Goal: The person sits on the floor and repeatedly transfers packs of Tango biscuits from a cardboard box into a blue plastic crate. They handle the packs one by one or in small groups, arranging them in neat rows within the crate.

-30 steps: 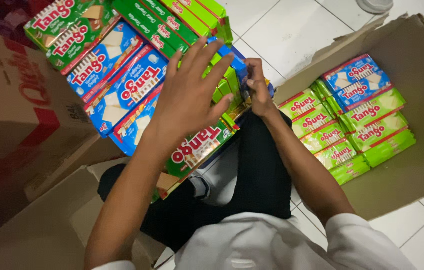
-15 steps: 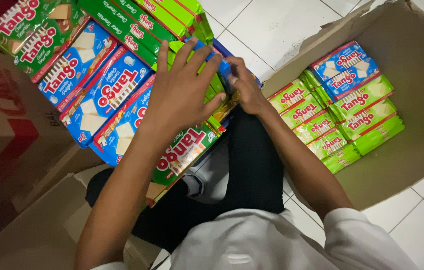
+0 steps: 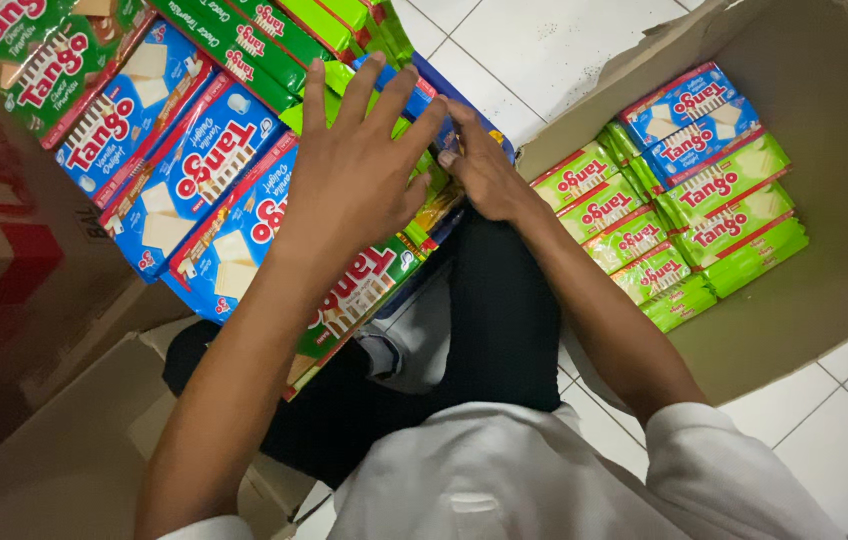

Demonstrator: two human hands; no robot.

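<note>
Your left hand, fingers spread wide, lies flat on the wafer packs; three blue ones show beside it. Your right hand pinches one pack. The cardboard box holds two blue packs.

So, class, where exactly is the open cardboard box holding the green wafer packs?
In the head view, the cardboard box sits on the white tiled floor at the person's right, just beyond the right hand.

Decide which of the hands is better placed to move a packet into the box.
Probably the right hand: it grips the packets' end and lies nearer the cardboard box. The left hand rests spread on top.
</note>
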